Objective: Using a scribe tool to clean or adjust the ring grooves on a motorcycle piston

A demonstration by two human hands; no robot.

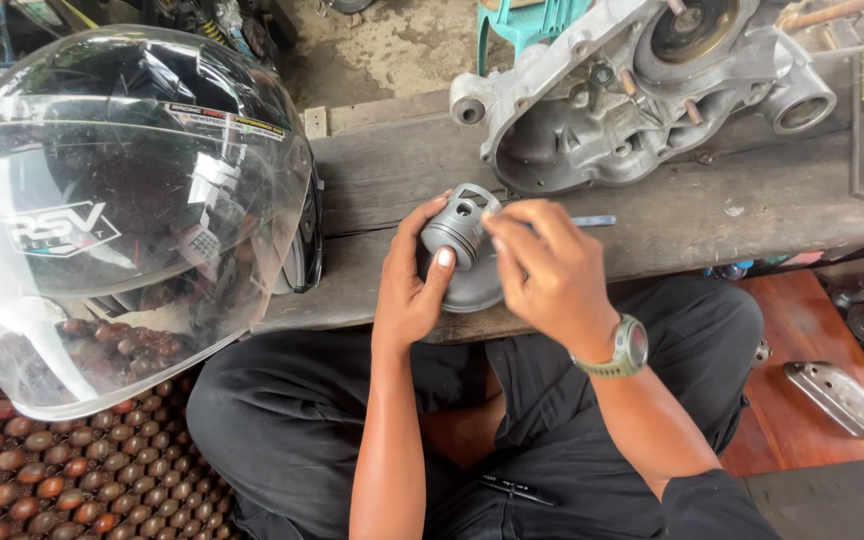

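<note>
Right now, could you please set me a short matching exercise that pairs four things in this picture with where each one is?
Things:
1. helmet
2. piston
3. engine casing
4. wristwatch

Places:
A. on the right wrist
B. on the wooden bench, top of the picture
C. at the far left, visor facing the camera
D. between the left hand and the right hand

Pairs: 1-C, 2-D, 3-B, 4-A

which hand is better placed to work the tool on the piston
Right. The right hand already pinches the thin tool at the piston; the left hand is wrapped around it, holding it.
</note>
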